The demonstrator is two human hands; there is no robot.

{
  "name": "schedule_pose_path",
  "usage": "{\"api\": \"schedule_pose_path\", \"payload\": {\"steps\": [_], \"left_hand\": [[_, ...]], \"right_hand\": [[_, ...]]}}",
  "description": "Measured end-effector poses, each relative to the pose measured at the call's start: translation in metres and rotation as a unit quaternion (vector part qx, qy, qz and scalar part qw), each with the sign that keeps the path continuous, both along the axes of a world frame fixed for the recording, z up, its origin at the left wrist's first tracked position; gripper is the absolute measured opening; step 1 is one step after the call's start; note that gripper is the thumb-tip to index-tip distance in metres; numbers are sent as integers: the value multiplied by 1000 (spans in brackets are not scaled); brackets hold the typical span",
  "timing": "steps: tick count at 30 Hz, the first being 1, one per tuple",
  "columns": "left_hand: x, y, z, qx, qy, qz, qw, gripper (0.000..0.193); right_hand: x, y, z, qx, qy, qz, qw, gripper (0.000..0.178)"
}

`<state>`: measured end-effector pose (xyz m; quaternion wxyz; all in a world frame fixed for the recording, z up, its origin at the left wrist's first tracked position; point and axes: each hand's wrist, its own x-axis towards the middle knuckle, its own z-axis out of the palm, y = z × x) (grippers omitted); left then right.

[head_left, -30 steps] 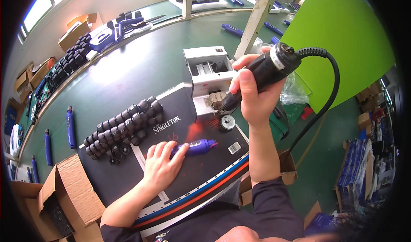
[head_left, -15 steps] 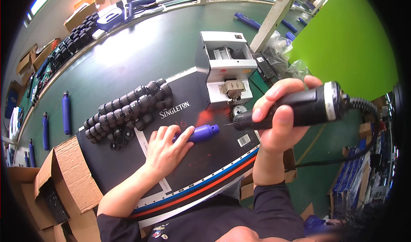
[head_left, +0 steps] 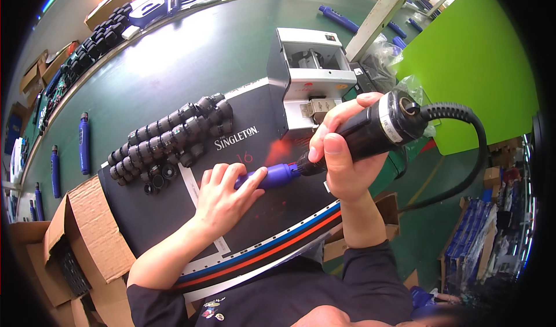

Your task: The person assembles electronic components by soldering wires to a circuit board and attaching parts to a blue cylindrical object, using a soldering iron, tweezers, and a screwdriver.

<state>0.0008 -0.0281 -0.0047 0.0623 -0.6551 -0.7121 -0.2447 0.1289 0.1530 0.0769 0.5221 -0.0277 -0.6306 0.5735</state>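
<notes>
My left hand is closed round a blue-purple cylindrical plastic housing, holding it low over the black mat. In my right hand is a black corded electric screwdriver, tilted, its nose toward the housing's right end. The tip meets that end, and the bit itself is hidden there. Just beyond my right hand stands a white-and-grey machine with an open top. Left of the housing, rows of black ring-shaped caps lie on the mat.
Blue tubes stand on the green table at left. An open cardboard box is at the near left. A white post and a bright green panel rise at right. The screwdriver's cable loops down at right.
My right hand has brought the screwdriver left, so its tip now meets the housing's end. My left hand keeps its hold on the housing.
</notes>
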Motion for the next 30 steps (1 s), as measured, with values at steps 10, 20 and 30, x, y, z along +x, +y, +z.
{"api": "schedule_pose_path", "payload": {"steps": [10, 20, 30], "left_hand": [[-1, -2, -2, -6, 14, -8, 1000, 46], [-16, -15, 43, 33, -22, 20, 999, 46], [-72, -4, 34, 91, 155, 184, 966, 41]], "right_hand": [[7, 4, -11, -11, 64, 59, 996, 74], [83, 104, -81, -189, -192, -215, 939, 30], [84, 101, -110, 55, -455, -368, 809, 56]]}}
